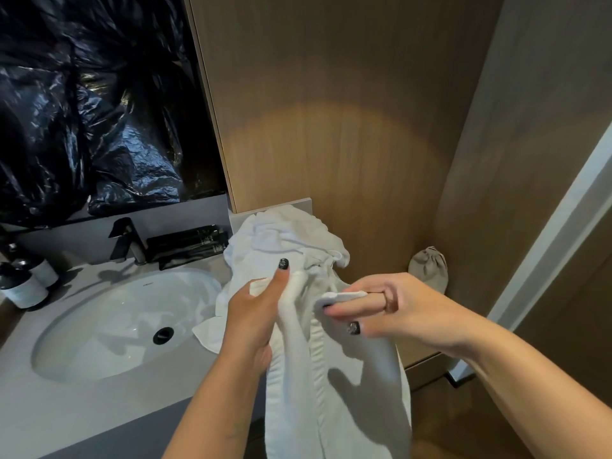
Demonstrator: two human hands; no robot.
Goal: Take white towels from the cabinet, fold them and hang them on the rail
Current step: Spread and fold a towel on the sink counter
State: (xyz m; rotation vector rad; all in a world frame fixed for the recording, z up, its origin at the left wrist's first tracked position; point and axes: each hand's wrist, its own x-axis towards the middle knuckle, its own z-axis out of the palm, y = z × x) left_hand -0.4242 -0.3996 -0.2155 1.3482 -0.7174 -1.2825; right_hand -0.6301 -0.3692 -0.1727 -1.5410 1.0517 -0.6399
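Both hands are on the rumpled white terry towel (331,376) here. Left hand (255,313) has its fingers wrapped around a bunched fold, thumb sticking up; right hand (390,309) pinches a corner of the edge between thumb and fingers. The towel hangs down between the arms, and its top is heaped on the smooth grey countertop (99,405) at the right end. Left of that there's a glossy white oval sink (109,329), a matte black tap (127,240), and crinkly black plastic sheeting (92,104) above.
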